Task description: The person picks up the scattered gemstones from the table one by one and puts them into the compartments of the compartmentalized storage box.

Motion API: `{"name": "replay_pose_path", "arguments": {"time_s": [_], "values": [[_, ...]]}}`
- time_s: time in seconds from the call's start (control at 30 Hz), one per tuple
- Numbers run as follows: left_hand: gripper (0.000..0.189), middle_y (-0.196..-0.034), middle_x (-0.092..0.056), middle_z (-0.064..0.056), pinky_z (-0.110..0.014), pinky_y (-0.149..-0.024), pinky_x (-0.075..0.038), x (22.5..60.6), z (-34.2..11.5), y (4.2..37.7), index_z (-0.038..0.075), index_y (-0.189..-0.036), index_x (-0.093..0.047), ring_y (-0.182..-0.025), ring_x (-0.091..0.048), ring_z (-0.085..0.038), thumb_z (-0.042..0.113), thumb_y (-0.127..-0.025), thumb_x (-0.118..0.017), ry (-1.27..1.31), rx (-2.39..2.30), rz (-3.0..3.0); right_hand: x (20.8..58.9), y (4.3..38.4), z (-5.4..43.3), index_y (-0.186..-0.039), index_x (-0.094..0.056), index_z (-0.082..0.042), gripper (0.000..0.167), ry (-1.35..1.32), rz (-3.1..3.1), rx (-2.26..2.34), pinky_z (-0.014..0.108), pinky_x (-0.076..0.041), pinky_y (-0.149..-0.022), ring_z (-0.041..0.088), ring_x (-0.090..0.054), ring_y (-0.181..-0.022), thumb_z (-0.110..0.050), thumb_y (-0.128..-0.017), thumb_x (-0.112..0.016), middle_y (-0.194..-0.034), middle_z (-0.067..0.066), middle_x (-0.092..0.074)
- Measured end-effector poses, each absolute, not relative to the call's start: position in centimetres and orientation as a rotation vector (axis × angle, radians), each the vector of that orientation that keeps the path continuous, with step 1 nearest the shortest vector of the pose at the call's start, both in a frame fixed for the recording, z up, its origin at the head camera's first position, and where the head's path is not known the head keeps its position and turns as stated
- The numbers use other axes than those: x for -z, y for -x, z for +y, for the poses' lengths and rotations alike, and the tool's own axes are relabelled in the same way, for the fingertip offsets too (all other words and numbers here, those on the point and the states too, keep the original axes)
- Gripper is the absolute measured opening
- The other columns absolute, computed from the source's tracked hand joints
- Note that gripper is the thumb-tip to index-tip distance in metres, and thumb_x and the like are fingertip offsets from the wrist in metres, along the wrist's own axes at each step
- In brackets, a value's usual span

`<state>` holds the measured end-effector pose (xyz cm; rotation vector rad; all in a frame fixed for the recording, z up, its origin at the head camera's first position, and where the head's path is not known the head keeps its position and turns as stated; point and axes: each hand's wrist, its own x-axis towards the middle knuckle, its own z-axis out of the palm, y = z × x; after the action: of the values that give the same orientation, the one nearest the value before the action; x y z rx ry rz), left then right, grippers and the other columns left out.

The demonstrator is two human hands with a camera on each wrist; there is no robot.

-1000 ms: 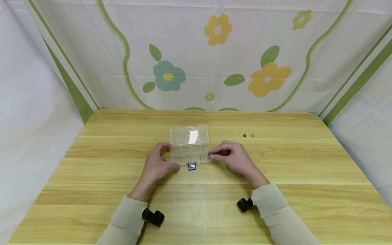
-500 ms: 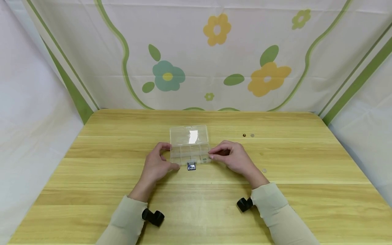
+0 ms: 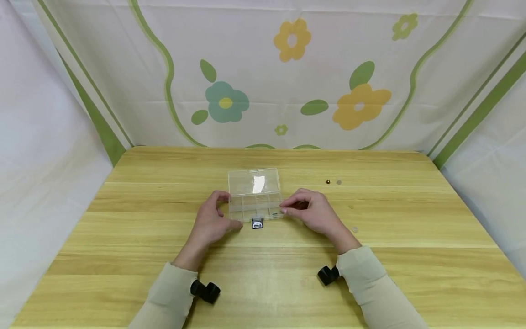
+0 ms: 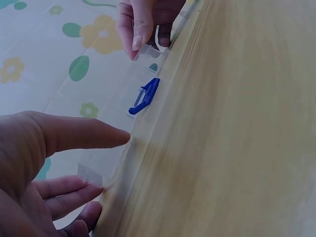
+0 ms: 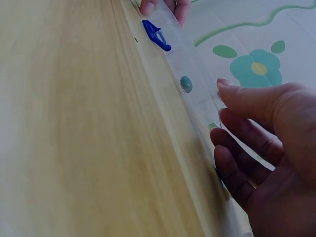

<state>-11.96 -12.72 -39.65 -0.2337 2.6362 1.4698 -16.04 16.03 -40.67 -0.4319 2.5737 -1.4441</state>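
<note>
Box, head view: clear box [image 3: 249, 205] on the tabletop [image 3: 263, 288], ahead of the person, divided into compartments.
Lid, head view: lid [image 3: 242, 183] laid back on the box's far side, with a bright reflection on it.
Latch, head view: blue latch [image 3: 257, 223] at the middle of the box's near edge.
Stone, head view: small green stone [image 3: 275, 214] inside the box, in the rightmost column, by the near wall.
Left hand, head view: left hand [image 3: 210, 220] at the box's left end, thumb by the near corner, fingers by the left side; its grip is clamped on the box.
Right hand, head view: right hand [image 3: 313, 211] at the box's right end, thumb and forefinger close together beside the wall.
Small pieces, head view: bead [image 3: 328, 182] just beside a grey disc [image 3: 339, 182]; nearer, a yellowish piece [image 3: 351, 206] and a pale disc [image 3: 355, 229], all right of the box.
Cloth, head view: flowered cloth [image 3: 255, 55] behind the tabletop.
Left hand, left wrist view: thumb straight along to the box's near edge, fingertips on the end wall.
Right hand, right wrist view: grip apart, thumb clear of the loosely bent fingers; whether they touch the wall I cannot tell.
Stone, right wrist view: between latch and right hand.
</note>
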Motion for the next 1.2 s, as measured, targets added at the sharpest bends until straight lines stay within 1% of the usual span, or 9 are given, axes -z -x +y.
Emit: {"name": "replay_pose_path", "arguments": {"time_s": [0.2, 0.47, 0.7, 0.93, 1.2], "values": [[0.079, -0.154, -0.062, -0.013, -0.034, -0.078, -0.04, 39.79, -12.77, 11.89, 0.013, -0.143, -0.057, -0.095, -0.048, -0.025, 0.012, -0.074, -0.096, 0.231, -1.488, 2.629, 40.64, 15.96, 16.0, -0.103, -0.086, -0.019, 0.011, 0.428, 2.575, 1.443, 0.027, -0.052, -0.08, 0.019, -0.065, -0.093, -0.016, -0.092, -0.086, -0.104, 0.0, -0.078], [0.078, -0.152, -0.063, -0.013, -0.033, -0.078, -0.04, 39.86, -12.74, 11.81, 0.013, -0.142, -0.059, -0.095, -0.049, -0.025, 0.014, -0.074, -0.097, 0.239, -1.48, 2.649, 40.78, 15.97, 16.0, -0.102, -0.086, -0.024, 0.011, 0.399, 2.585, 1.427, 0.029, -0.053, -0.082, 0.018, -0.066, -0.095, -0.018, -0.092, -0.086, -0.103, -0.005, -0.078], [0.08, -0.151, -0.061, -0.012, -0.034, -0.077, -0.04, 39.8, -12.8, 11.75, 0.013, -0.143, -0.058, -0.096, -0.047, -0.025, 0.021, -0.075, -0.099, 0.221, -1.476, 2.636, 40.73, 15.92, 15.95, -0.102, -0.086, -0.025, 0.011, 0.409, 2.584, 1.437, 0.03, -0.054, -0.082, 0.019, -0.067, -0.095, -0.019, -0.092, -0.086, -0.103, -0.006, -0.078], [0.076, -0.152, -0.062, -0.012, -0.034, -0.078, -0.04, 39.94, -12.77, 11.79, 0.013, -0.141, -0.06, -0.095, -0.049, -0.025, 0.019, -0.075, -0.098, 0.209, -1.475, 2.666, 40.71, 15.91, 15.97, -0.102, -0.085, -0.026, 0.011, 0.403, 2.592, 1.428, 0.032, -0.053, -0.083, 0.019, -0.066, -0.095, -0.019, -0.093, -0.086, -0.103, -0.006, -0.078], [0.076, -0.153, -0.062, -0.013, -0.034, -0.079, -0.039, 39.99, -12.73, 11.8, 0.014, -0.142, -0.06, -0.096, -0.048, -0.026, 0.017, -0.076, -0.098, 0.22, -1.478, 2.669, 40.61, 15.92, 16.02, -0.102, -0.085, -0.027, 0.011, 0.433, 2.609, 1.411, 0.032, -0.053, -0.084, 0.019, -0.066, -0.095, -0.02, -0.093, -0.086, -0.103, -0.007, -0.077]]}}
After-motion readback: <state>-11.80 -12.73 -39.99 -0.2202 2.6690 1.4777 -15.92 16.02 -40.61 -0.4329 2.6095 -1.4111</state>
